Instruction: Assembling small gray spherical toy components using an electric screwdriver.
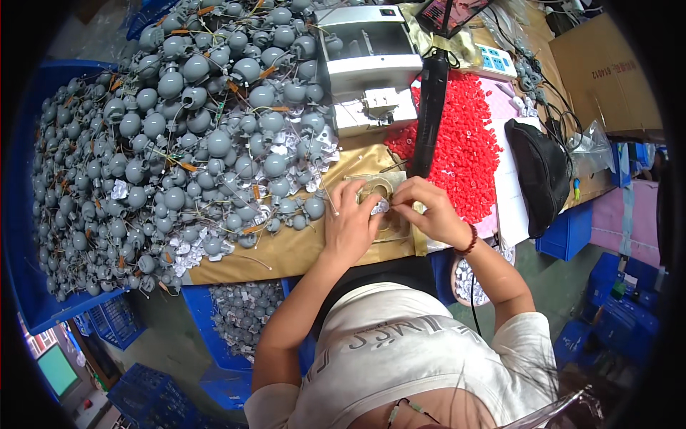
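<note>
Left hand and right hand meet over worktop, fingertips pinching small silver tag between them. Clear tape roll lies just beyond the tag. Heap of grey bulb parts left of left hand. Red caps beyond right hand.

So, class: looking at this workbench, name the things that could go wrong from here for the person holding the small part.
1. The small silvery part is pinched between the left hand and right hand; it could slip and vanish among the clutter.
2. The heap of grey bulbs is piled high beside the left hand; a nudge might spill some over the table's front edge.
3. The red caps lie loose near the right hand and could scatter.
</note>
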{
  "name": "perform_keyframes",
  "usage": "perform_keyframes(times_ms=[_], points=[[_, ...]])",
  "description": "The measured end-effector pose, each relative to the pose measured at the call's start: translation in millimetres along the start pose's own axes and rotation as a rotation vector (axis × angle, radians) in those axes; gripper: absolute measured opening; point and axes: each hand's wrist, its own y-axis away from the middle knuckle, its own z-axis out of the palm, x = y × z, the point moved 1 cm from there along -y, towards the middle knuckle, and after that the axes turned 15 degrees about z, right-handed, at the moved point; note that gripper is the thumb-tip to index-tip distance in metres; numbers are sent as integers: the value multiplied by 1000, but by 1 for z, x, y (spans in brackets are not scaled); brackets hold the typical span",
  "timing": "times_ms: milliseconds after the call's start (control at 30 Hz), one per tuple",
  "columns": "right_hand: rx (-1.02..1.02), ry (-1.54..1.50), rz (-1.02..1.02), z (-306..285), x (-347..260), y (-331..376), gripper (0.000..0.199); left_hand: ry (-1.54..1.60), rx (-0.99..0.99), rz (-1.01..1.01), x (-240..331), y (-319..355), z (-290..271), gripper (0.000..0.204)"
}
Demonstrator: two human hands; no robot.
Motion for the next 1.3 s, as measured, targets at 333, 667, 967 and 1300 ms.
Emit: perform_keyframes(times_ms=[333, 667, 967, 1300], points=[[142, 264, -235, 30, 10, -4, 17, 36, 272, 17, -1, -56, -109, 24], [234, 425, -365, 37, 14, 5, 22, -574, -118, -119, -66, -110, -83, 53], [214, 406, -287, 40, 20, 8, 31, 99, 405, -71, 4, -72, -159, 58], [250, 520, -301, 41, 15, 7, 25, 913, 576, 14, 66, -37, -191, 59]])
